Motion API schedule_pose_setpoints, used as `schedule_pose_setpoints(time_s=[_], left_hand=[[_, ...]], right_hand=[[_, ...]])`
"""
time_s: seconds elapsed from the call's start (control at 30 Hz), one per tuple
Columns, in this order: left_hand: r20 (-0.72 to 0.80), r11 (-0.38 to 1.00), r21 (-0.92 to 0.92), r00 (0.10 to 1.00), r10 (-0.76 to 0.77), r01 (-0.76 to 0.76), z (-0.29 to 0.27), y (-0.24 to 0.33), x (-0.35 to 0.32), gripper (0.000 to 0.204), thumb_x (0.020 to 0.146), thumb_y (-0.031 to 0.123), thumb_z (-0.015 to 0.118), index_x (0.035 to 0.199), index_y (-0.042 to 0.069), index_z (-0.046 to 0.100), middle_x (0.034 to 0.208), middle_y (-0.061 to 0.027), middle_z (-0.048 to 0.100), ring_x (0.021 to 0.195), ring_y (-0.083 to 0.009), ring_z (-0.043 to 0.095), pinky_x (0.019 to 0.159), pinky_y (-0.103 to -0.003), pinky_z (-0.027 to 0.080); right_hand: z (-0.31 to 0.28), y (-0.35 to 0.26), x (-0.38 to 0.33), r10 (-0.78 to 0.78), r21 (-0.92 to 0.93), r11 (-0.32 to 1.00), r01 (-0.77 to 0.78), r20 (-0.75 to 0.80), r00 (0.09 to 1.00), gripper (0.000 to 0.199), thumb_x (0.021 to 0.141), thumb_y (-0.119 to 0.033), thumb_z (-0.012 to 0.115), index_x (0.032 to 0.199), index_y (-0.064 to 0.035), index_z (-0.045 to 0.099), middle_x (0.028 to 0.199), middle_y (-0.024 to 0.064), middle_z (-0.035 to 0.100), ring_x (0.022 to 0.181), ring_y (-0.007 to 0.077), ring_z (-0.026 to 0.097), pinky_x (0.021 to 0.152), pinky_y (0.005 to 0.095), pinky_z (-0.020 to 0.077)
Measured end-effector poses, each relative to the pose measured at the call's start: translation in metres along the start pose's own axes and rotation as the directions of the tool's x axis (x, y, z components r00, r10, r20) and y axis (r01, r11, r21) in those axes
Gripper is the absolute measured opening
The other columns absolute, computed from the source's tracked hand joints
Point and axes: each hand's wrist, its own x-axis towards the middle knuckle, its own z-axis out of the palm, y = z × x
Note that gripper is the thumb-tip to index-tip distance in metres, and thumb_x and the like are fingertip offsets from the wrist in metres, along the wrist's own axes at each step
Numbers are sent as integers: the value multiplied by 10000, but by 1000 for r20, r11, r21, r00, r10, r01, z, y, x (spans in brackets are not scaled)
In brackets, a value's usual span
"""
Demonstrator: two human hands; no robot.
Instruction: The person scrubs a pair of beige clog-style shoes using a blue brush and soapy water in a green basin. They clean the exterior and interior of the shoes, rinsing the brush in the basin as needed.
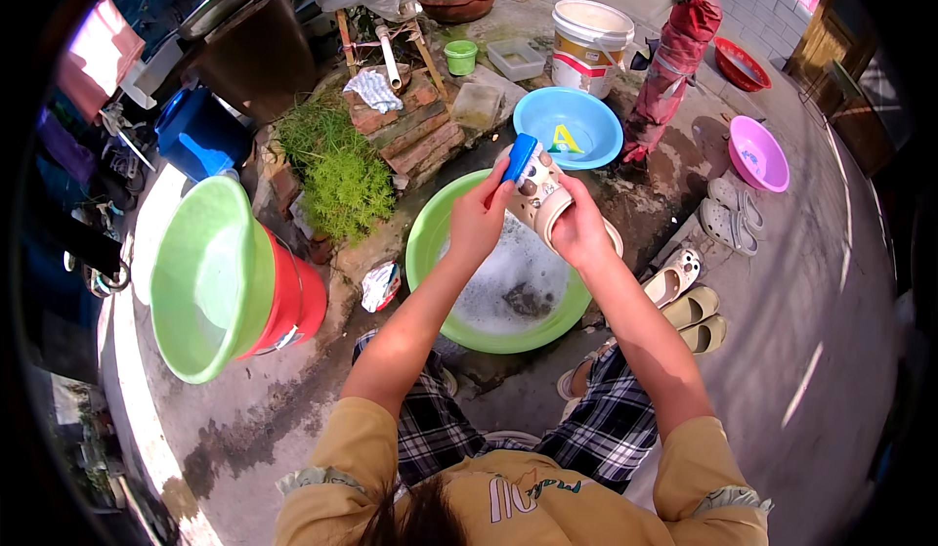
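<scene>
Dark hair (415,519) and a mustard-yellow T-shirt (606,519) lie nearest the head camera, on the near side of the green basin (422,253). Over that basin's far rim is a cream clog (535,197) with charms about its toe. The right hand (580,216) has its grip curled firmly round the clog beside its mouth. The left hand (479,219) has its grip wrapped round a blue scrubbing brush (519,158) at the clog's toe; fingers hide the bristles, so whether they touch the toe is hard to tell.

The clog looks like moulded foam: probably light, springy and hard to break, though slippery if wetted by the suds (498,282) inside the green basin. Its charms could catch and work loose. The thick rim at the mouth, pinched between thumb and fingers, seems the surest hold; the heel strap would likely swivel. The brush appears rigid, best held along its back. Right of the green basin sit grey clogs (725,224).
</scene>
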Motion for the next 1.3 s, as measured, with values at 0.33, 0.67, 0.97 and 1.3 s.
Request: schedule_pose_setpoints(time_s=[0.33, 0.67, 0.97, 1.3], left_hand=[[-52, 984, 178, 999, 16, -7, 10, 13, -6, 544, 851, 170, 558, 1357, 247, 372, 653, -114, 566, 561, -271, 561, 542, -336, 436], [-69, 944, 323, 997, -42, 62, -6, -6, 18, 382, 870, 190, 527, 1248, 248, 519, 650, -136, 585, 542, -264, 565, 510, -361, 422], [-69, 964, 243, 993, -91, 105, -22, 2, 14, 388, 854, 118, 577, 1234, 177, 535, 569, -75, 473, 497, -85, 383, 482, -250, 357], [21, 954, 299, 1000, -19, 12, -24, 0, 5, 386, 854, 188, 561, 1238, 213, 530, 606, -125, 557, 520, -232, 529, 516, -343, 413]], right_hand=[[0, 10, 29, -161, -132, 981, 141, -152, 975, 349, 860, -156, 554, 1163, 1, 477, 1113, 88, 572, 1001, 177, 569, 830, 290, 474], [-1, 33, 40, -176, -260, 959, 111, -245, 953, 251, 873, -280, 533, 950, -47, 587, 759, -33, 561, 637, 49, 483, 561, 212, 367], [2, 35, 30, -170, -569, 822, -11, -264, 949, 193, 850, -242, 523, 757, -76, 555, 618, -38, 496, 522, 57, 437, 458, 229, 306], [19, 38, 15, -341, -743, 663, 86, -198, 919, 197, 801, -219, 561, 685, -69, 613, 554, -62, 466, 498, 41, 399, 472, 221, 302]])
